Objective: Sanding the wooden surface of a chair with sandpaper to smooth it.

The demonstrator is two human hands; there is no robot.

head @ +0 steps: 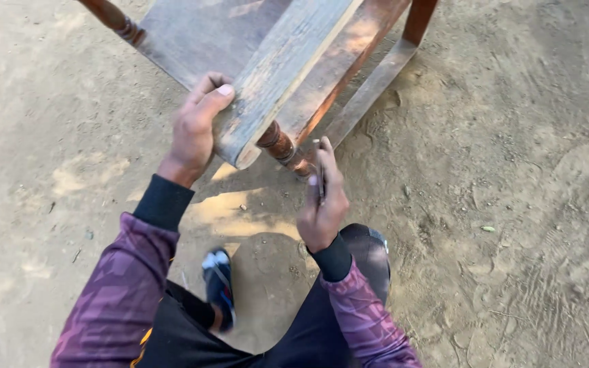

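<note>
The person's left hand (pixel 195 129) is gripping the near end of a weathered grey wooden plank (pixel 288 71), with the thumb lying along the plank's upper face and the fingers wrapped round its near left edge. The plank is running diagonally from that hand up toward the top of the view, lying across an overturned wooden furniture frame (pixel 206 31) that is resting on the sandy ground (pixel 512 170). Just under the plank's near corner, a turned reddish-brown leg (pixel 277 144) of the frame is showing, and a flat reddish rail (pixel 369 88) is slanting down from the frame's upper right corner to the dirt.

The right hand (pixel 322 204) is closing round a thin dark tool (pixel 320 170), the fingers curled tight about it and the thumb pressing its side. The tool's upper tip is standing just beside the turned leg, near the plank's near corner; whether it is touching the wood cannot be told, and its exact kind is too small to make out.

Both arms are wearing purple patterned sleeves (pixel 117 286) with black cuffs. Below the hands, at the near edge of the ground, a foot in a blue and black sandal (pixel 218 286) is planted on the sand between the person's dark-clad legs.
</note>
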